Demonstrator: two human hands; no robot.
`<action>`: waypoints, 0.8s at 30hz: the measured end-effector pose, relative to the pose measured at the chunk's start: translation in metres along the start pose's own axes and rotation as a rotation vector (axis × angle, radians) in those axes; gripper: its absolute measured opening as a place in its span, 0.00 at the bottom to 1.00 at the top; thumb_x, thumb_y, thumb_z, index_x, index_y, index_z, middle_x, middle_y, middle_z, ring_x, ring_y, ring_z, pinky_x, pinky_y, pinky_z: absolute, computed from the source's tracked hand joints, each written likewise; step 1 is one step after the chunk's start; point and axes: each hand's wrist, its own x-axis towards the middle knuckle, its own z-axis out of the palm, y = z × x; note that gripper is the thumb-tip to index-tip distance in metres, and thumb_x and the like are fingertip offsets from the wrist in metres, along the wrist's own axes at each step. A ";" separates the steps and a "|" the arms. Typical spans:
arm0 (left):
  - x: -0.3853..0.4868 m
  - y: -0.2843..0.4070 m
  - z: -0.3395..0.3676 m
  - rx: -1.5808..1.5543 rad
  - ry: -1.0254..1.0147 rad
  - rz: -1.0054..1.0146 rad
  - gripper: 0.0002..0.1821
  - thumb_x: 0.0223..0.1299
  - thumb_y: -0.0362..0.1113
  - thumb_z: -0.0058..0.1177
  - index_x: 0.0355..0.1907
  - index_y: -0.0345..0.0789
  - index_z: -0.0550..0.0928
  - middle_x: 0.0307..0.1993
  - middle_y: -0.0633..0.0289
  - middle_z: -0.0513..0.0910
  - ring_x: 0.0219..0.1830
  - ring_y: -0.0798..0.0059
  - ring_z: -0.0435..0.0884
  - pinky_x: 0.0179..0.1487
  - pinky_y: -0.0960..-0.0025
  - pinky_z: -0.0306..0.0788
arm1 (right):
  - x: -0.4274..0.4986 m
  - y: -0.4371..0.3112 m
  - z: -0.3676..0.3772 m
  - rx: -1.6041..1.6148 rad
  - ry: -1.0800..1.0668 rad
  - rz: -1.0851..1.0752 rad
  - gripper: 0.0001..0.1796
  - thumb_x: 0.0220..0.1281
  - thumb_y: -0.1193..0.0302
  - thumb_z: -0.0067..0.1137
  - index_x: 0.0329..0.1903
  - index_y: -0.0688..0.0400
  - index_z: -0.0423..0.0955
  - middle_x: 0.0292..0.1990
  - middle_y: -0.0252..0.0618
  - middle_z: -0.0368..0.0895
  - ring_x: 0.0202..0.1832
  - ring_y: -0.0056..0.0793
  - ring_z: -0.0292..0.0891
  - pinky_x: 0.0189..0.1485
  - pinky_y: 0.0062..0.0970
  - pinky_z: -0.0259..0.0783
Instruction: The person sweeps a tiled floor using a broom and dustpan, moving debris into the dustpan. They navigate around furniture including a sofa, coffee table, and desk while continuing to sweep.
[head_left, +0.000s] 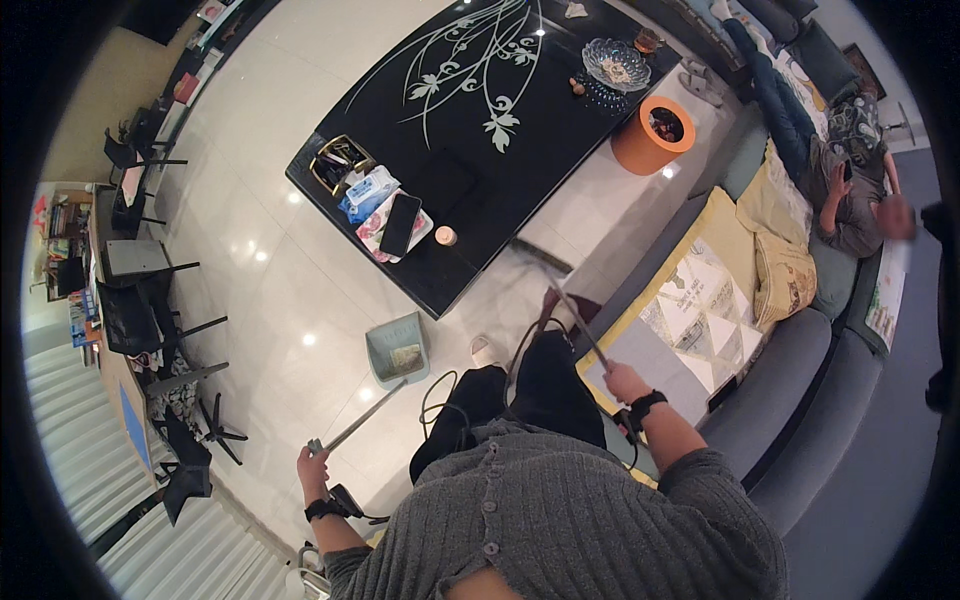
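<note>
My left hand (312, 469) grips the top of the long handle of a grey dustpan (397, 346), which stands on the pale tiled floor (300, 375) with some debris in its pan. My right hand (627, 384) is closed around the stick of a broom (546, 256). The broom's dark head rests on the floor in the gap between the black coffee table (469, 225) and the sofa, and its bristles look blurred. Both wrists wear black bands with cables. One slippered foot (484, 352) stands near the dustpan.
An orange bin (651, 139) stands beside the table. On the table lie a phone (401, 225), a wipes packet (367, 193) and a glass bowl (616, 66). The grey sofa (780, 367) runs along my right, where another person (844, 172) reclines. Chairs (139, 319) and a desk stand left.
</note>
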 end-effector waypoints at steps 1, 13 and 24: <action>0.007 -0.003 -0.002 0.037 -0.015 0.028 0.12 0.49 0.35 0.55 0.36 0.34 0.73 0.13 0.68 0.67 0.11 0.82 0.64 0.11 0.77 0.57 | -0.009 -0.008 0.010 -0.095 -0.016 -0.006 0.13 0.59 0.68 0.44 0.43 0.63 0.68 0.32 0.59 0.77 0.35 0.53 0.76 0.39 0.46 0.71; -0.004 -0.033 -0.015 0.349 0.177 0.216 0.18 0.47 0.43 0.57 0.37 0.33 0.76 0.31 0.49 0.79 0.36 0.52 0.77 0.39 0.59 0.68 | -0.021 0.095 -0.043 0.113 0.224 0.011 0.16 0.61 0.63 0.46 0.45 0.60 0.69 0.24 0.52 0.76 0.20 0.42 0.75 0.22 0.37 0.70; -0.018 -0.035 -0.054 0.415 0.175 0.242 0.20 0.47 0.43 0.57 0.41 0.33 0.76 0.33 0.49 0.80 0.37 0.52 0.78 0.39 0.59 0.69 | 0.110 0.082 -0.058 -0.761 0.215 -0.042 0.14 0.56 0.71 0.44 0.30 0.64 0.79 0.34 0.54 0.79 0.39 0.43 0.78 0.42 0.37 0.73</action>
